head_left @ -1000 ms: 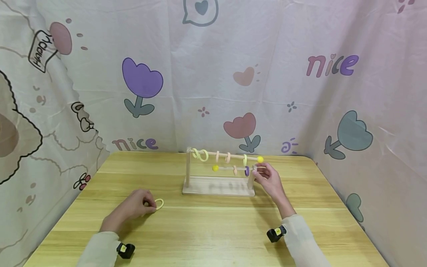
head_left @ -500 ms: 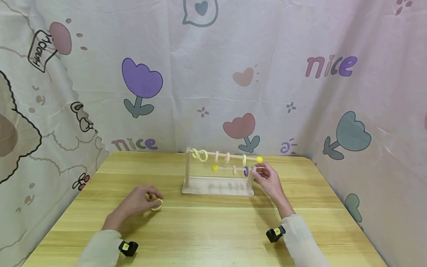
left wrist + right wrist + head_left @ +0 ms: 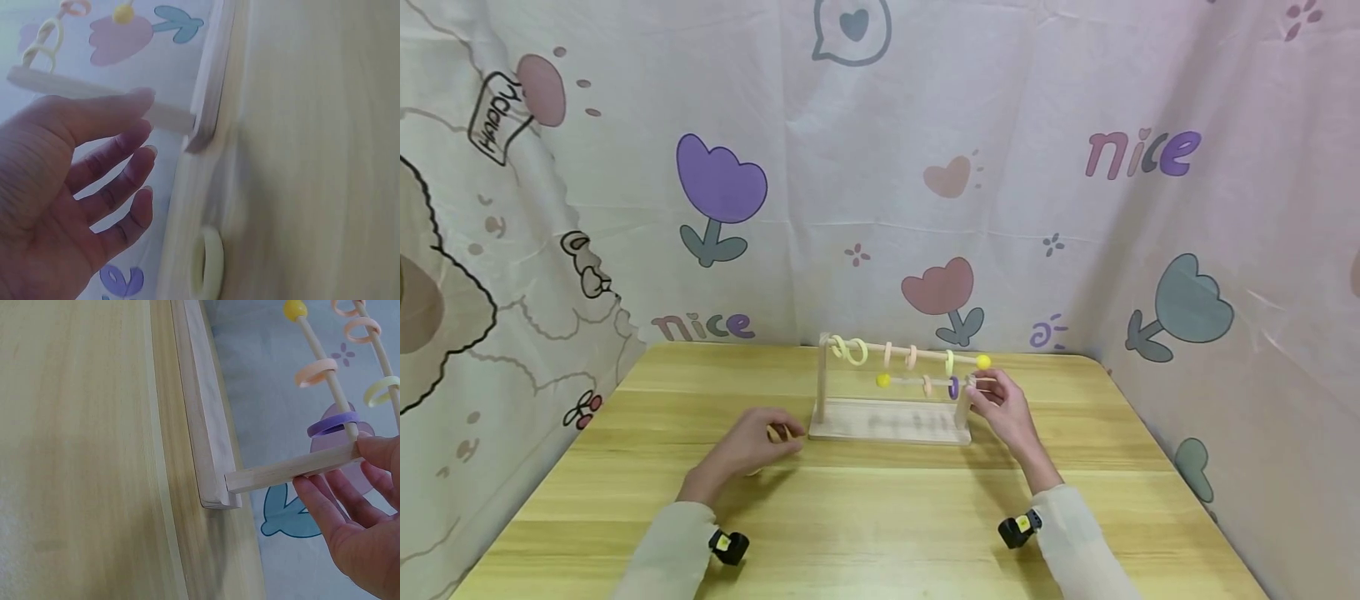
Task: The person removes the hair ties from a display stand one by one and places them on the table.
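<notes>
A wooden ring stand [image 3: 887,421] has two posts, each bearing a rod with a yellow ball on its end. My right hand [image 3: 1006,410] holds the top of the right post [image 3: 294,465], thumb and fingers on opposite sides. Beside it on the lower rod hang a purple ring [image 3: 334,423] and a peach ring [image 3: 315,373]. My left hand [image 3: 752,442], fingers loosely bent and holding nothing, is just left of the stand's base; it overlaps the left post [image 3: 169,117] in the left wrist view. A pale yellow ring [image 3: 213,265] lies on the table, mostly hidden by this hand in the head view.
On the upper rod [image 3: 928,353] hang several pale yellow-green and peach rings. Its yellow ball [image 3: 983,362] sits close above my right hand. The wooden table [image 3: 880,525] reaches back to a printed cloth [image 3: 850,167].
My left hand lets go of the pale yellow ring, leaving it on the table, and moves right and away from me toward the stand. My right hand stays on the post.
</notes>
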`<action>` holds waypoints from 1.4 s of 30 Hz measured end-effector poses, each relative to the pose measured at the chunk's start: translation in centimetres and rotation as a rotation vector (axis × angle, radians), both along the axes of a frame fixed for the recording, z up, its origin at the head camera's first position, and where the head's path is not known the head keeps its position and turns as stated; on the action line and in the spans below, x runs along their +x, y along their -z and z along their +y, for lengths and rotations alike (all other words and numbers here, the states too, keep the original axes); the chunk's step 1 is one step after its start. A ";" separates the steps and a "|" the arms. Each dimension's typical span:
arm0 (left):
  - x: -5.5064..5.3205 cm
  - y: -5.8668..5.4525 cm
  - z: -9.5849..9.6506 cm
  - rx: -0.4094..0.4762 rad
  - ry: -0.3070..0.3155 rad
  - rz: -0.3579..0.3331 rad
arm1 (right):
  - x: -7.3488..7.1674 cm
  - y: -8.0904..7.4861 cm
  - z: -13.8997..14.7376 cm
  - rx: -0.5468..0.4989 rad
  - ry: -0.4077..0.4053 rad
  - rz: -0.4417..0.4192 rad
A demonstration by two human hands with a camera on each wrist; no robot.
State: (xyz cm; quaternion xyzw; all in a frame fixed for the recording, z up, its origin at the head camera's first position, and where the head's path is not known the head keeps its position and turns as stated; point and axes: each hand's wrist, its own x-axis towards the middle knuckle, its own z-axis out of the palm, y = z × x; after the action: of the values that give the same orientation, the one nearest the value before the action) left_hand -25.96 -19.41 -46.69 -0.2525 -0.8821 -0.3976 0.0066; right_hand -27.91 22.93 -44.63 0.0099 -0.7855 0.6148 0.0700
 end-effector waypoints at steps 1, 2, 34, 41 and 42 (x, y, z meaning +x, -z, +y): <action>-0.1 -0.1 0.3 -0.002 -0.002 -0.005 | 0.0 0.0 0.0 0.000 0.000 -0.001; -0.2 -0.1 0.6 -0.001 0.000 -0.010 | 0.0 0.0 -0.1 0.007 0.000 -0.002; -1.9 -1.0 8.6 0.089 0.054 0.008 | 0.1 0.0 -0.3 -0.003 -0.004 0.028; -2.5 -1.3 10.3 0.093 0.048 0.019 | 0.2 0.0 -0.1 0.013 0.002 0.024; -2.6 -1.3 10.5 0.095 0.051 0.025 | 0.2 0.0 -0.1 0.007 0.001 0.024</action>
State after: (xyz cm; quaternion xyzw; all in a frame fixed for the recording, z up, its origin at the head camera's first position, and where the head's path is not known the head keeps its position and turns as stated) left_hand -28.57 -8.88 -45.37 -0.2792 -0.8553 -0.4360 0.0196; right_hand -27.71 22.88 -44.66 0.0172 -0.7869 0.6116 0.0799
